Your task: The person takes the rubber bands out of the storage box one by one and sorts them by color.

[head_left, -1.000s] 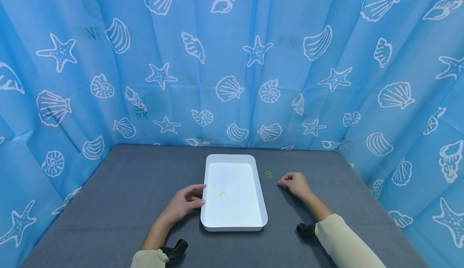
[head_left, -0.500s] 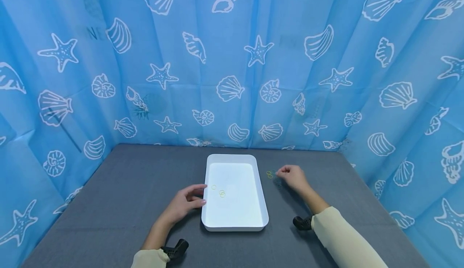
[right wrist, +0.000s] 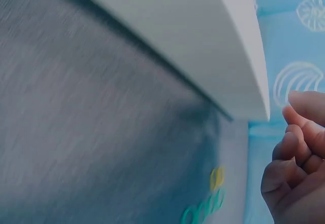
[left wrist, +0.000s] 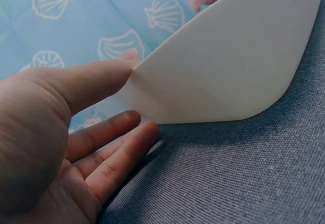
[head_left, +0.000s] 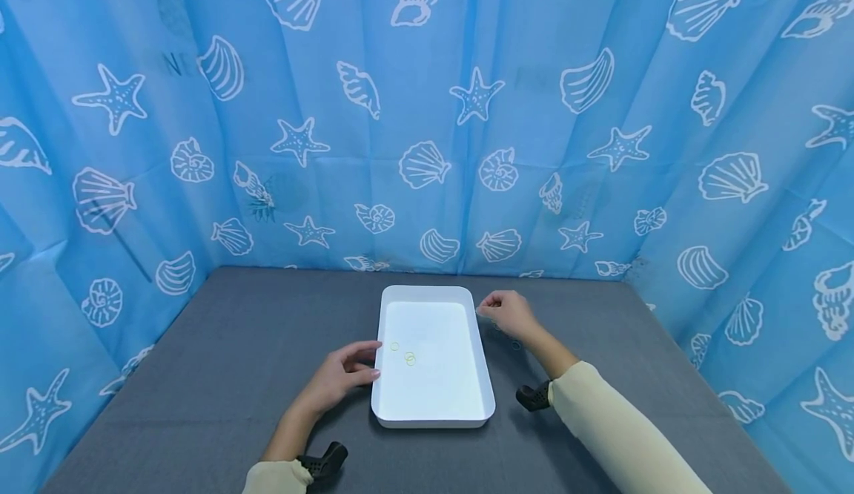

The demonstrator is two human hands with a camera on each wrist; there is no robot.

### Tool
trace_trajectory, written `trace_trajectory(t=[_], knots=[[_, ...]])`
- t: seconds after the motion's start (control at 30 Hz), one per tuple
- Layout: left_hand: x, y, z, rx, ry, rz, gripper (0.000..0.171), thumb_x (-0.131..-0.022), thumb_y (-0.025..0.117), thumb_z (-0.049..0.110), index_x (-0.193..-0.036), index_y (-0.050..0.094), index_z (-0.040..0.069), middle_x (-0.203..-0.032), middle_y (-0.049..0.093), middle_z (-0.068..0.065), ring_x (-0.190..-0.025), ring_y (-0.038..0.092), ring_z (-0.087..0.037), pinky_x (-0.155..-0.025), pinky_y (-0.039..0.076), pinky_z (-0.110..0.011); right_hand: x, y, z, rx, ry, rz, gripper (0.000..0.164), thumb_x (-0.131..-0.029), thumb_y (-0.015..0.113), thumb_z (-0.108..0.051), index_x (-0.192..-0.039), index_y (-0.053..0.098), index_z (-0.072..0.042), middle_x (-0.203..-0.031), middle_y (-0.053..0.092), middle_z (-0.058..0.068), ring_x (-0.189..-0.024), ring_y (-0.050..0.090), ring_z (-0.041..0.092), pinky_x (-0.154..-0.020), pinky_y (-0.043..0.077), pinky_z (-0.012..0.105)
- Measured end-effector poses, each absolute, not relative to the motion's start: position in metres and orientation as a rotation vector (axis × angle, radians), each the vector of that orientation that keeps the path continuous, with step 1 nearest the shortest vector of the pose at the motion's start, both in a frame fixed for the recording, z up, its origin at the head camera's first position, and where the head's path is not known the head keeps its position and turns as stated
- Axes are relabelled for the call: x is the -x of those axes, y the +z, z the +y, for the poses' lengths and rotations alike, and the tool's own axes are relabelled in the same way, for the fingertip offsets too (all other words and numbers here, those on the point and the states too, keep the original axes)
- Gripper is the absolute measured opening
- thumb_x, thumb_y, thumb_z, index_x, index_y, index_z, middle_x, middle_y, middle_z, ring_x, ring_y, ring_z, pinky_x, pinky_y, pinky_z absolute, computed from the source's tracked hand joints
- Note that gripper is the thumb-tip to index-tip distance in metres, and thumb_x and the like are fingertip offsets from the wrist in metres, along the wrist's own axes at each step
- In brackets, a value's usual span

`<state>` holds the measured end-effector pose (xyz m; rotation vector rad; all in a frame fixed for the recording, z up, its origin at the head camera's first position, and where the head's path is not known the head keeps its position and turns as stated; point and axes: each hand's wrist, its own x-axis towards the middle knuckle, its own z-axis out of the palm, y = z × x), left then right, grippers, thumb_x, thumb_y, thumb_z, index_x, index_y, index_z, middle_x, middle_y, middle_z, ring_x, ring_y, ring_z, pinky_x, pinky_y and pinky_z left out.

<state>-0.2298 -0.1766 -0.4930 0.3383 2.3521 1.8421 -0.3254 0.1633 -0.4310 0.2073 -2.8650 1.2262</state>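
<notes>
The right hand (head_left: 510,314) shifts from the loose bands to just beside the tray (head_left: 443,390), near its far right rim, so the work moves from cloth (head_left: 567,435) to tray edge. Its thumb and index tip come together, the other fingers curled; whether a band sits between them, I cannot tell. The left hand (head_left: 336,375) stays at the left wall, digits apart, touching it without wrapping round.

Only the head view shows inside the tray: three yellow rings (head_left: 410,359) lie toward the left wall, two overlapping. The right wrist view shows what that hand partly hides from above — a yellow loop (right wrist: 217,178) and several green bands (right wrist: 203,210) on the cloth, outside the tray. The left wrist view shows the thumb at the rim, fingertips lower down.
</notes>
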Motion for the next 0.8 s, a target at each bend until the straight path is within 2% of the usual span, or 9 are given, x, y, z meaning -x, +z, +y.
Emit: trace_trajectory(t=[0.23, 0.4, 0.6, 0.8], knots=[[0.231, -0.495, -0.177, -0.348, 1.841, 2.356, 0.052, -0.088, 0.073, 0.020, -0.136, 0.056, 0.009, -0.126, 0.058, -0.015, -0.096, 0.063, -0.024, -0.083, 0.051, -0.039, 0.327, -0.424, 0.130, -0.256, 1.260, -2.897, 0.010, -0.090, 0.069, -0.015, -0.087, 0.069, -0.006, -0.081, 0.064, 0.011, -0.064, 0.052, 0.017, -0.057, 0.045, 0.030], [0.231, -0.494, -0.177, -0.325, 1.834, 2.360, 0.052, -0.088, 0.074, 0.021, -0.135, 0.056, 0.011, -0.127, 0.058, -0.015, -0.096, 0.063, -0.023, -0.083, 0.051, -0.039, 0.325, -0.422, 0.107, -0.326, 1.278, -2.935, 0.008, -0.090, 0.070, -0.016, -0.086, 0.069, -0.009, -0.080, 0.063, 0.010, -0.060, 0.052, 0.017, -0.055, 0.043, 0.029], [0.230, -0.494, -0.178, -0.322, 1.835, 2.352, 0.051, -0.087, 0.074, 0.022, -0.135, 0.057, 0.012, -0.128, 0.057, -0.016, -0.096, 0.064, -0.023, -0.083, 0.051, -0.039, 0.324, -0.425, 0.089, -0.430, 1.309, -2.997, 0.006, -0.090, 0.071, -0.015, -0.087, 0.068, -0.010, -0.080, 0.063, 0.014, -0.056, 0.052, 0.017, -0.053, 0.040, 0.028], [0.231, -0.493, -0.179, -0.333, 1.821, 2.365, 0.051, -0.088, 0.074, 0.023, -0.135, 0.057, 0.012, -0.128, 0.058, -0.015, -0.096, 0.064, -0.023, -0.084, 0.051, -0.040, 0.325, -0.431, 0.079, -0.612, 1.340, -3.056, 0.005, -0.089, 0.071, -0.009, -0.093, 0.071, -0.008, -0.070, 0.057, 0.008, -0.058, 0.052, 0.017, -0.052, 0.040, 0.028]])
